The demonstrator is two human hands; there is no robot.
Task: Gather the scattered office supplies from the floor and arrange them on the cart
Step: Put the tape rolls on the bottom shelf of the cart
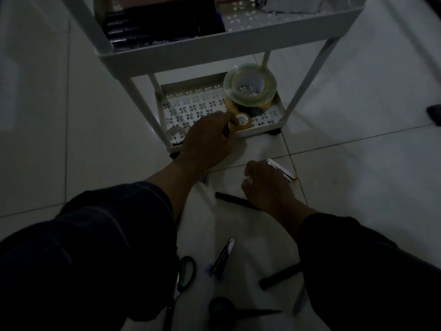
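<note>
My left hand (207,142) grips a small yellowish tape roll (244,121) at the front rim of the white cart's bottom shelf (260,132). A stack of larger tape rolls (250,88) stands on that shelf at the back right, and a small clear roll (176,135) lies at its front left. My right hand (266,185) hovers low over the floor, fingers curled, next to a metal stapler (284,169) and over a black marker (235,200). Whether the right hand touches the stapler I cannot tell.
The cart's upper shelf (191,56) carries black markers (124,32) and a dark box. On the tiled floor near my knees lie scissors (186,273), a utility knife (223,258), another black marker (279,275), a second pair of scissors (238,312) and a pen (299,302).
</note>
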